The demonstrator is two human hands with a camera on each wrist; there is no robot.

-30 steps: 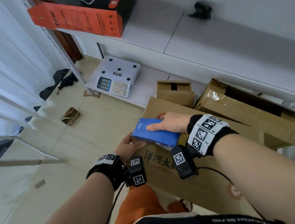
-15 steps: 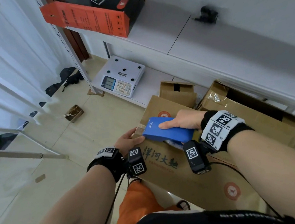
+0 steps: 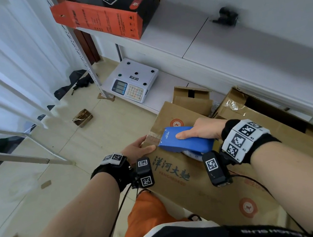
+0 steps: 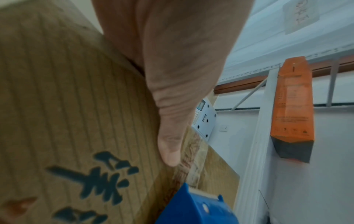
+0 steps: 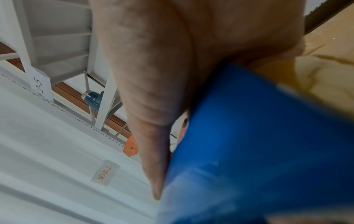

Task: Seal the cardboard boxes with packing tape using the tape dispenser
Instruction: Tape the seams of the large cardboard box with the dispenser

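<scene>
A brown cardboard box (image 3: 196, 187) with dark blue characters lies in front of me, its top seam running away from its left end. My right hand (image 3: 198, 132) grips a blue tape dispenser (image 3: 185, 141) that sits on the box top near that end. A short strip of clear tape (image 3: 153, 138) stretches from the dispenser's front over the box's left edge. My left hand (image 3: 137, 148) holds the box's left end, thumb on top beside the tape. In the left wrist view the thumb (image 4: 170, 145) lies against the cardboard, above the dispenser's (image 4: 195, 207) front. The right wrist view is filled by my palm and the blurred dispenser (image 5: 258, 151).
Two more cardboard boxes (image 3: 192, 100) (image 3: 264, 117), partly open, stand behind on a low white shelf. A white weighing scale (image 3: 133, 83) sits on that shelf's left end. An orange and black carton (image 3: 105, 17) overhangs the upper shelf. Tiled floor (image 3: 60, 168) with a small scrap box (image 3: 83, 118) lies to the left.
My right hand has drawn the dispenser to the right along the box top, away from the left end, leaving tape behind. The left hand has stayed on the box's left end.
</scene>
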